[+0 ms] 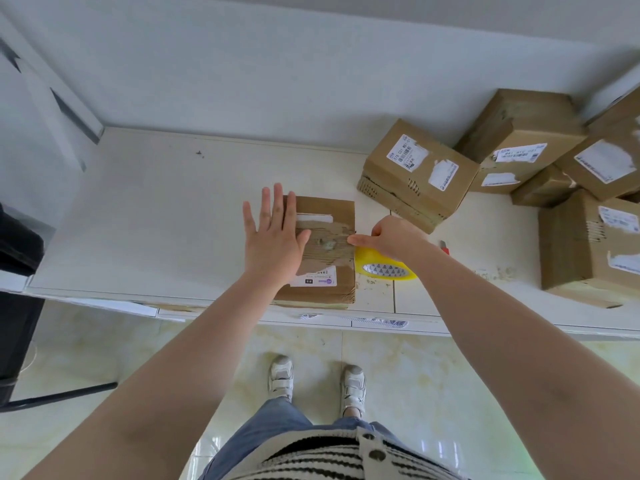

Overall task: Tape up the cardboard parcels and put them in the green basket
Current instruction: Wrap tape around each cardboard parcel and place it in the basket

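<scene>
Head view: flat brown cardboard parcel [325,251] lying near front edge of white worktop [156,216]. Your left hand [273,237] is pressing it, fingers spread, gripping nothing. Right hand [394,237] is pinching closed at parcel's right edge, yellow tape roll [384,268] beneath; what it's pinching, cannot tell. Parcel looking light, stiff: lift by side edges.

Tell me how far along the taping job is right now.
Done: nothing visibly; no green basket is in view. In hand: the left hand lies spread on the flat parcel while the right hand works at its edge, above the yellow tape roll. Left: the stacked boxes at right.
</scene>
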Motion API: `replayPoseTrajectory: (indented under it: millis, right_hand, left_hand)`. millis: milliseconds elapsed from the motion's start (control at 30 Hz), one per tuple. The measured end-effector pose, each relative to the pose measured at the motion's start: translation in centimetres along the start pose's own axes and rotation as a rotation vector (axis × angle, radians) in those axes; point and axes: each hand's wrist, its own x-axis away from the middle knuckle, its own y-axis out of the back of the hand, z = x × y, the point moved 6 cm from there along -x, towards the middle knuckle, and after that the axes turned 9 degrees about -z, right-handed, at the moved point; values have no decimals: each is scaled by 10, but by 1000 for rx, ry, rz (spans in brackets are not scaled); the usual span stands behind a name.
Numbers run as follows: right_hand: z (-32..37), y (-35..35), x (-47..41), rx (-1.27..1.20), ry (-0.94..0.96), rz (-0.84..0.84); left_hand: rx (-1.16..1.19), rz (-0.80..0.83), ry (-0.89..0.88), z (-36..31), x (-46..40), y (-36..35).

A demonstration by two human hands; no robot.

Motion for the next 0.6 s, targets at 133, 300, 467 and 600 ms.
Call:
replayPoseTrajectory:
  millis: [133,300,467,600]
  right_hand:
    - [-2,0,2,7,-4,-12]
    - [1,1,1,5,5,-9]
    - [0,1,1,17,4,-8]
    - [2,1,1,29,11,-19]
  left_hand:
    - [38,-47,31,-10,-6,15]
    - [195,-137,-76,-57,-12,27]
    - [130,-51,-89,-63,-8,3]
    - [146,-52,-104,-67,-8,0]
